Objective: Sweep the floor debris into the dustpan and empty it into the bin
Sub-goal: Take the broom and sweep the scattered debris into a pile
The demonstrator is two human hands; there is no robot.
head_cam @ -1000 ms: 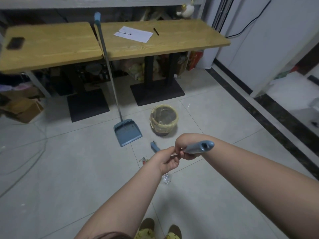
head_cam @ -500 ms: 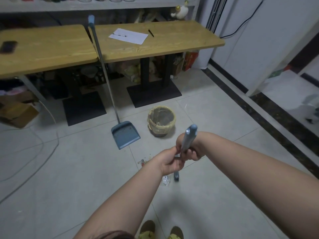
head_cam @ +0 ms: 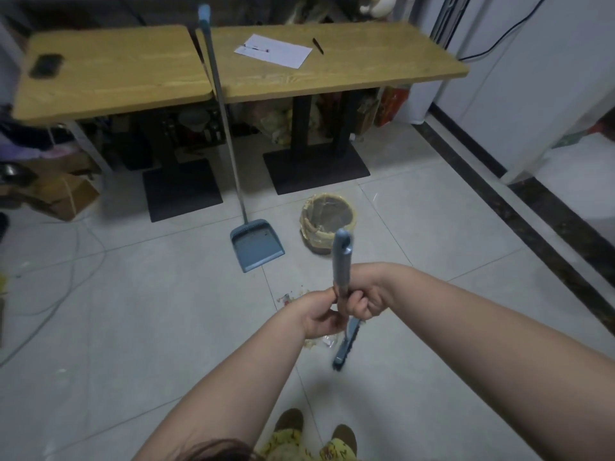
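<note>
Both hands (head_cam: 342, 309) grip the near-vertical broom (head_cam: 342, 261), head down.

Single view, head-worn camera, wide-angle. Looks forward and steeply down from standing height. Both forearms reach in from bottom edge; left hand (head_cam: 321, 316) and right hand (head_cam: 364, 302) meet near frame centre, close to lens. Feet (head_cam: 312, 434) visible at bottom, directly below hands. Floor (head_cam: 133, 327) fills most of frame. Beyond hands, farther off: two worktops (head_cam: 109, 78) along top edge. Right of hands: wall (head_cam: 549, 61). No second view, nothing shared.
</note>
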